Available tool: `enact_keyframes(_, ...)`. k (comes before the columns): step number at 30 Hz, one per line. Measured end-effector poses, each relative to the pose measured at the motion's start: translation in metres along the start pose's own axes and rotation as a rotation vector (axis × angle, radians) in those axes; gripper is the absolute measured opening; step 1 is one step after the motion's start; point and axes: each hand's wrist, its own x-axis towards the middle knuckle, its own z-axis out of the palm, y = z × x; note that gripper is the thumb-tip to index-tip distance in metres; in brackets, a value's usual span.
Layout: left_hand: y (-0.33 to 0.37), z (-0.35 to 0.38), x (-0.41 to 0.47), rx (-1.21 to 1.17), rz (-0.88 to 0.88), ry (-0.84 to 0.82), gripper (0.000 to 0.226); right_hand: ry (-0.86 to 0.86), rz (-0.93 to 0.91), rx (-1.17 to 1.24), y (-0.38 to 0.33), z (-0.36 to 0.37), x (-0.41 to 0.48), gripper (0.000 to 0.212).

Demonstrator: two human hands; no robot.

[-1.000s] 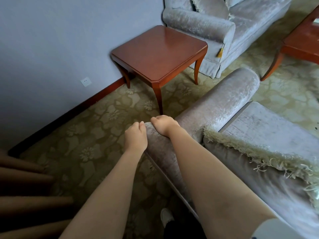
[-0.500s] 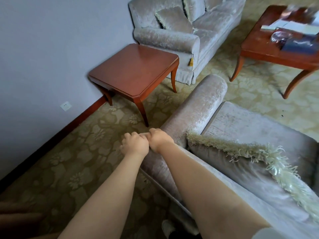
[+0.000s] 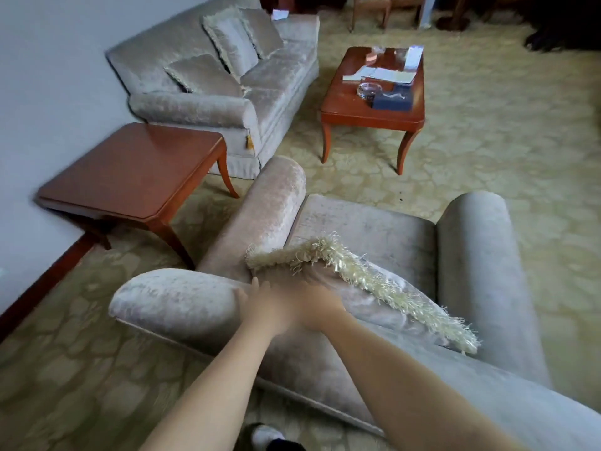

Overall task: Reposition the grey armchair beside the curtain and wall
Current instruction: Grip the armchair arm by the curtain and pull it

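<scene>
view from behind the grey armchair (image 3: 364, 229), which stands on the patterned carpet (image 3: 507, 131) just beside a wooden side table (image 3: 130, 170) set against the wall (image 3: 42, 60). the left hand (image 3: 260, 304) and right hand (image 3: 312, 307), blurred and overlapping, rest on the top of its backrest beside a fringed cushion (image 3: 357, 271). whether the fingers are closed on the fabric cannot be told.

A grey sofa (image 3: 227, 79) with cushions (image 3: 234, 50) is sitting at upper left, a wooden side table (image 3: 130, 170) standing just below it, and a cluttered coffee table (image 3: 374, 102) is standing at upper centre.
</scene>
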Motion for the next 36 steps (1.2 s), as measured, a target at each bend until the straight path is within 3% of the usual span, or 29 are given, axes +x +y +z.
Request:
enact_keyframes(5,0.088,0.018,-0.027,0.018,0.207,-0.024,0.065,0.102,0.123,0.032,0.091,-0.018,-0.073,0.033)
enact_keyframes(11,0.167,0.033,-0.053,-0.01,0.41,-0.104,0.065,0.139,0.406,0.059,0.159,-0.033,-0.124,0.035)
enact_keyframes(15,0.191,0.039,-0.061,0.007,0.573,-0.164,0.067,0.156,0.649,0.044,0.198,-0.04,-0.149,0.041)
enact_keyframes(20,0.197,0.042,-0.051,0.063,0.606,-0.208,0.074,0.251,0.815,0.076,0.217,-0.038,-0.163,0.04)
enact_keyframes(29,0.204,0.047,-0.045,0.103,0.593,-0.224,0.069,0.239,0.755,0.038,0.218,-0.033,-0.158,0.039)
enact_keyframes(36,0.199,0.05,-0.055,0.064,0.53,-0.083,0.06,0.077,0.417,0.021,0.226,-0.034,-0.153,0.031)
